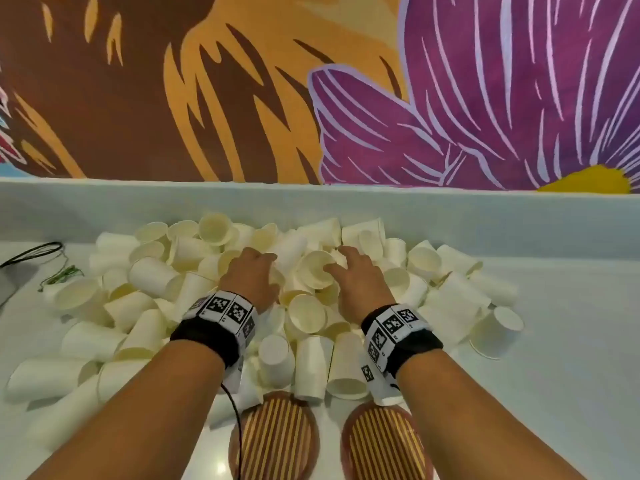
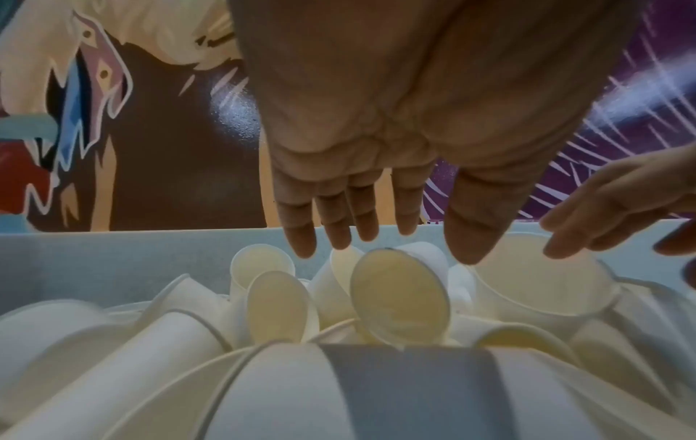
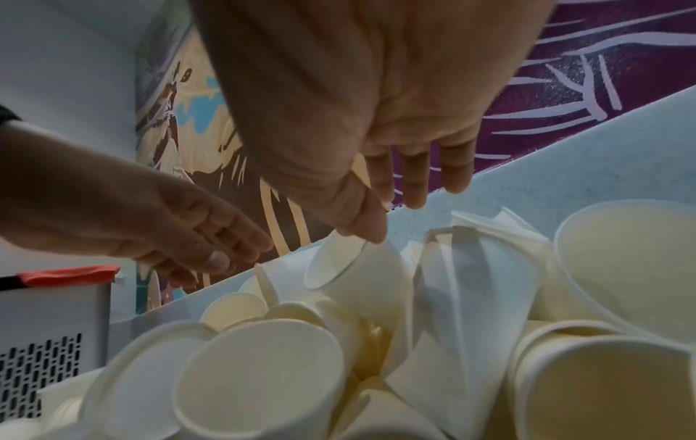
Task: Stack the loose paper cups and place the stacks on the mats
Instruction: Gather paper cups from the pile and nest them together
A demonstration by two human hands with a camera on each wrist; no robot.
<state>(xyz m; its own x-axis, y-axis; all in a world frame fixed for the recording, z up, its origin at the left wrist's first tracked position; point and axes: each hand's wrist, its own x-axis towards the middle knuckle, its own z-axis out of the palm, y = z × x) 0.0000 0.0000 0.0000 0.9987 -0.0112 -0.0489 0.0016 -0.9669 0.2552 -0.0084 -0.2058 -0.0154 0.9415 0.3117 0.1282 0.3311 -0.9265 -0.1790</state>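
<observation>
Several loose white paper cups (image 1: 194,282) lie in a heap on the white counter, most of them on their sides. My left hand (image 1: 263,268) hovers over the middle of the heap, fingers straight and spread, holding nothing; the left wrist view shows my left hand (image 2: 399,250) just above the cups (image 2: 399,297). My right hand (image 1: 337,261) is beside it, open, its thumb touching an open-mouthed cup (image 1: 311,275). The right wrist view has my right hand (image 3: 395,220) with its thumb tip against a cup (image 3: 354,268). Two round striped mats (image 1: 277,438) (image 1: 384,445) lie near the front edge, bare.
A raised white ledge (image 1: 346,202) and a painted wall close off the back. A black cable (image 1: 34,252) and green wire (image 1: 64,275) lie at the far left. A grey vented box (image 3: 49,342) stands to the left. Bare counter (image 1: 571,341) spreads to the right.
</observation>
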